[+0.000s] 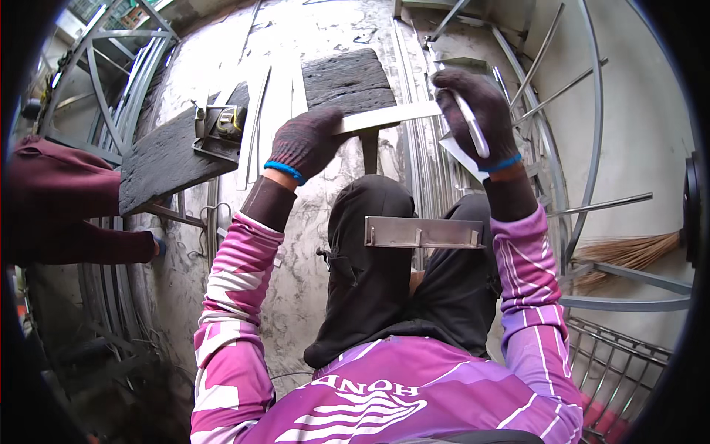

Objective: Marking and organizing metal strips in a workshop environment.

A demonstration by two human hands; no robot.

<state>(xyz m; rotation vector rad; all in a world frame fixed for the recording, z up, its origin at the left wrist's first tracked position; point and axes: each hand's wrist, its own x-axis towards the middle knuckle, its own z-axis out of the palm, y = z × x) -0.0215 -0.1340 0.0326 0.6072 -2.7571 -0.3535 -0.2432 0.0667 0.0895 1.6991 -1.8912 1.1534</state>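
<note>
Left hand (307, 144) gripped the flat metal strip's (388, 116) near end; it ran rightward to the right hand (477, 111), which clutched a marker (471, 126).

I see no packages, signs or screens here, only the white printed lettering across the chest of my purple shirt (362, 388), bottom centre.

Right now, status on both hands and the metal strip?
Left hand pressing flat metal strip down. Right hand on strip's far end, holding a pale marker. Metal bracket resting on lap.
</note>
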